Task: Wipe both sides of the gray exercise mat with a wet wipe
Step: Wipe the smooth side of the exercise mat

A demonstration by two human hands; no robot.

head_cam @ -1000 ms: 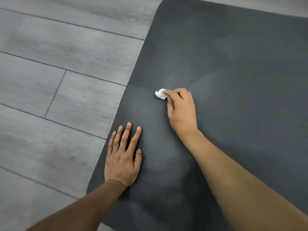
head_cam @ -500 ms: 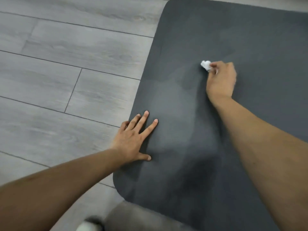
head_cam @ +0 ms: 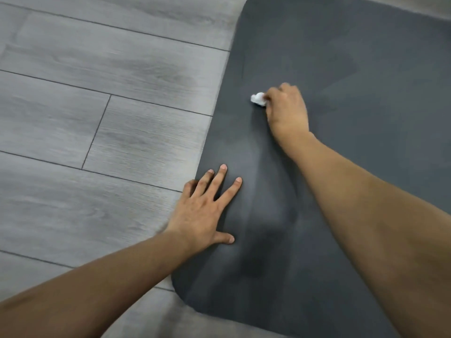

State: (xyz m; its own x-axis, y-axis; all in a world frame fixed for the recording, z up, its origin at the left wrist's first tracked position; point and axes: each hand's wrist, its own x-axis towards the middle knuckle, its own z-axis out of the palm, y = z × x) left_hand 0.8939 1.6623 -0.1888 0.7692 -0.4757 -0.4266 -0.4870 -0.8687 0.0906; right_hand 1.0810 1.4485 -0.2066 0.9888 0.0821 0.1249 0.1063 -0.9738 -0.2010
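Observation:
The dark gray exercise mat [head_cam: 366,69] lies flat on the floor and fills the right half of the view. My right hand [head_cam: 286,111] holds a small crumpled white wet wipe [head_cam: 258,99] in curled fingers and presses it onto the mat near its left side. My left hand [head_cam: 207,211] lies flat with spread fingers on the mat's left edge, partly over the floor. Lighter and darker streaks show on the mat between the two hands.
Gray wood-look floor planks [head_cam: 97,118] cover the left half of the view. The mat's rounded near-left corner [head_cam: 183,296] lies close below my left forearm. A strip of floor shows beyond the mat's far edge at the top right.
My right hand slid the wipe away to the right across the mat, then back toward the left edge. My left hand stayed flat on the mat edge while the view shifted.

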